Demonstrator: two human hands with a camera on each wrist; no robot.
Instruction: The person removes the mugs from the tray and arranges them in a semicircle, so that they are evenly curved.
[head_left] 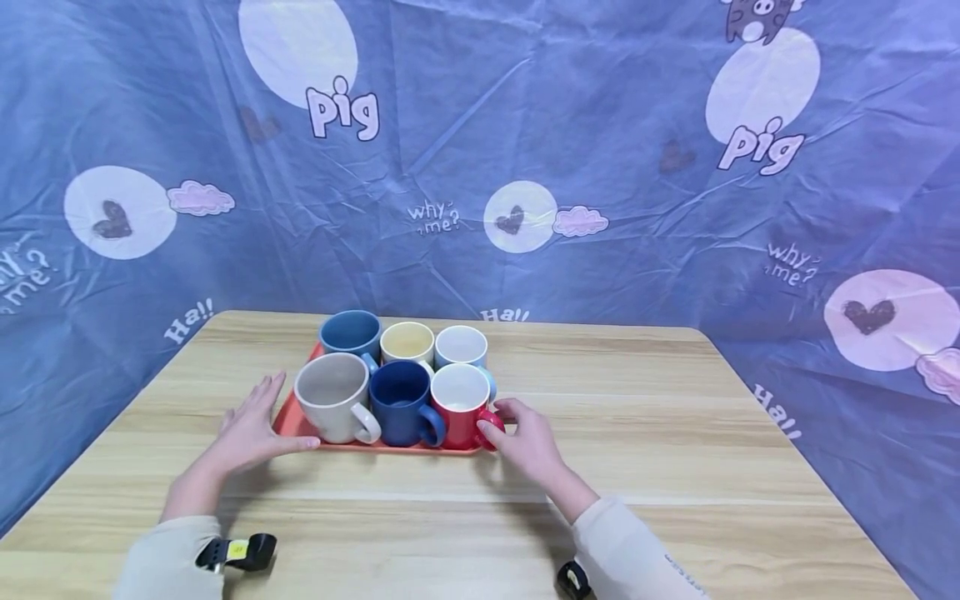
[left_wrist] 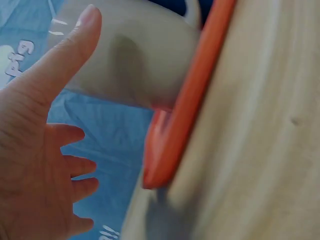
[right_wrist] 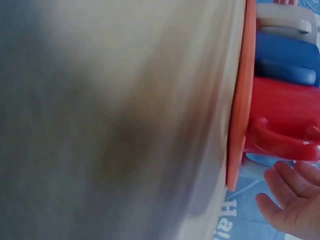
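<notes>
My right hand is at the handle of a red mug, thumb over its near side and index finger behind it, pinching it. In the right wrist view the fingertips are right at that handle, and the thumb is out of frame. The mug stands upright at the front right corner of an orange tray. My left hand is spread beside the tray's left end, thumb stretched along the front edge near a grey-white mug. In the left wrist view its fingers are straight and hold nothing.
A dark blue mug stands between the grey-white and red ones. Behind them on the tray are a teal-blue mug, a cream mug and a light blue mug. The wooden table ends at a blue printed cloth.
</notes>
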